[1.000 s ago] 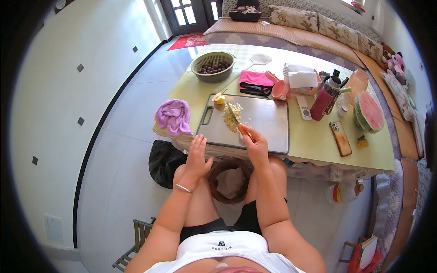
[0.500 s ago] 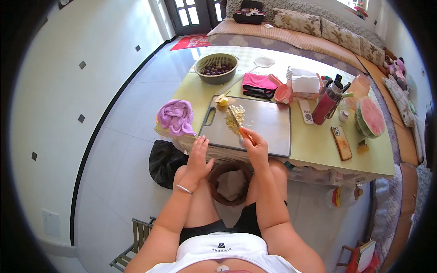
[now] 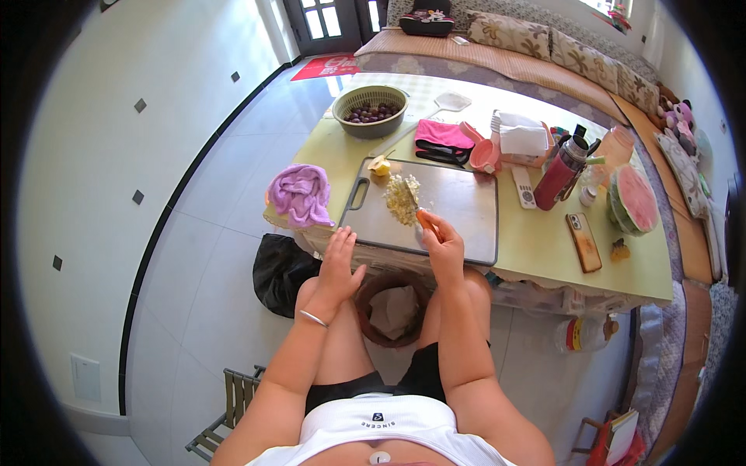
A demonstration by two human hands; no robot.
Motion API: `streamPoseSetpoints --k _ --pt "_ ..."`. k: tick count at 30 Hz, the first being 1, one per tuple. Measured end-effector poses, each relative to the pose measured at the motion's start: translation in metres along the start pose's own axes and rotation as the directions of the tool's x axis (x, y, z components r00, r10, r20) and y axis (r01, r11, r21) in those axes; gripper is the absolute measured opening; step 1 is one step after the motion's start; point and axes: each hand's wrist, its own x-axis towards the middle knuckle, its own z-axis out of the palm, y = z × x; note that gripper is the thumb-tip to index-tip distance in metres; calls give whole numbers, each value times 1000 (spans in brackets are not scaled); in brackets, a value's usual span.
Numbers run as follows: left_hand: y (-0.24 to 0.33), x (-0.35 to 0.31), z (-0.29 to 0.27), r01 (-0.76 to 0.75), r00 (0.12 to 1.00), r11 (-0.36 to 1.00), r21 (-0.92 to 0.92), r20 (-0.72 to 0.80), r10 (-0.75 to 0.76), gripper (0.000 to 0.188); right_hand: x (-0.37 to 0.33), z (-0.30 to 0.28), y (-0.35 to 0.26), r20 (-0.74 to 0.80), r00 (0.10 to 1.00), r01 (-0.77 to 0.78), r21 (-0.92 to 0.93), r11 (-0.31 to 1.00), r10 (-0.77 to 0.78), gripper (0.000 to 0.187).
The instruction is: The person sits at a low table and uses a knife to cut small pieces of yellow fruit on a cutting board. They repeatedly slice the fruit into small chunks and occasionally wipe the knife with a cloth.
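A knife [image 3: 430, 221] is gripped by its orange handle in the closed fingers of the right hand [image 3: 444, 247]. Its blade is pointed away from the body and set at the chopped food [image 3: 401, 199], which is heaped in pale bits on the middle of the board [image 3: 462, 213]. By the board's near left corner the left hand [image 3: 338, 264] is held with its fingers straight and its thumb spread; nothing is gripped by it, and whether the board is touched cannot be told.

A yellowish piece of fruit [image 3: 379, 165] is placed at the board's far left corner. The board is laid along the near edge of the table [image 3: 622, 272]. To its left a purple towel [image 3: 300, 196] is bunched; beyond it a basket [image 3: 369, 130] is filled with dark round fruit [image 3: 373, 114]. To the right are set a remote [image 3: 523, 188], a flask [image 3: 561, 172], a phone [image 3: 583, 242] and a cut watermelon [image 3: 633, 203]. A bin [image 3: 388, 342] is placed between the legs.
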Motion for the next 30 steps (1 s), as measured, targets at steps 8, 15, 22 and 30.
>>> streamPoseSetpoints --k 8,15,22,30 --pt "-2 1 0 -15 1000 1000 -3 -10 15 69 2 -1 1 48 998 -42 -18 999 43 34" --pt "-2 1 1 1 1000 1000 -1 -13 -1 68 -3 4 -1 91 995 33 23 999 -35 34" --pt "-3 1 0 10 1000 1000 4 -4 -10 69 -2 5 -1 99 995 10 -11 1000 -9 34" --pt "-3 2 1 8 1000 1000 3 -16 -8 68 -4 3 -6 43 999 -31 64 997 28 33"
